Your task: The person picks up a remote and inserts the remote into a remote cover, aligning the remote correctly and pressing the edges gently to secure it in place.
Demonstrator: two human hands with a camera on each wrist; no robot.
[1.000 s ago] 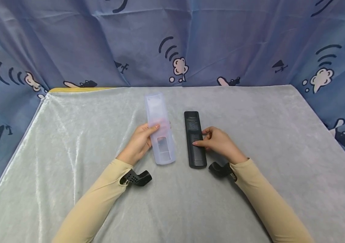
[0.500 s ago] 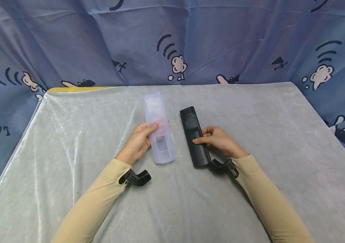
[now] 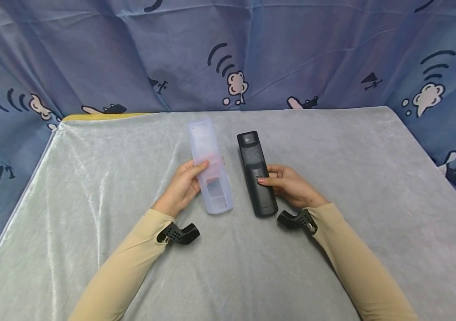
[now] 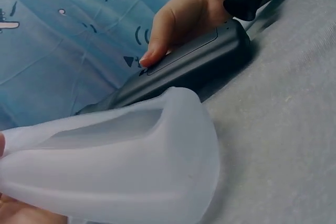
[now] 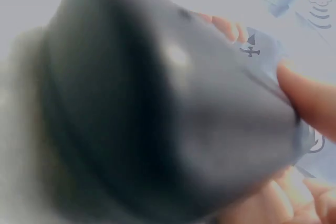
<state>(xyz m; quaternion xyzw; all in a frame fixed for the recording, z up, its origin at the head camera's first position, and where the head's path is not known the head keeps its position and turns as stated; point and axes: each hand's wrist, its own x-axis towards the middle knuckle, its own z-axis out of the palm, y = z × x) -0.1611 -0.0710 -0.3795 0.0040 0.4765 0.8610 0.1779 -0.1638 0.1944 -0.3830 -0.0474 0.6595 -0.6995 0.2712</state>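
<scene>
My left hand (image 3: 181, 185) grips a translucent whitish remote-control sleeve (image 3: 204, 140) by its left edge, thumb on top and fingers underneath. A rectangular opening shows near the sleeve's lower end. To its right, my right hand (image 3: 292, 185) holds a black remote control (image 3: 254, 154), back side up, with the thumb on its battery cover and the fingers beneath. The two things are apart, side by side, both leaning slightly left at the far end. In the left wrist view the sleeve's rounded end (image 4: 184, 166) lies before the remote (image 4: 199, 59). Blurred, the remote (image 5: 220, 103) fills the right wrist view.
A pale grey velvety cloth (image 3: 332, 147) covers the table. Behind and at the sides hangs a blue patterned curtain (image 3: 292, 49). A yellow strip (image 3: 103, 117) shows along the table's back left edge. Each wrist wears a black camera mount (image 3: 181, 234).
The right hand has lifted the remote control off flat and tilted it, its far end swinging left and away. The left hand with the sleeve has hardly moved.
</scene>
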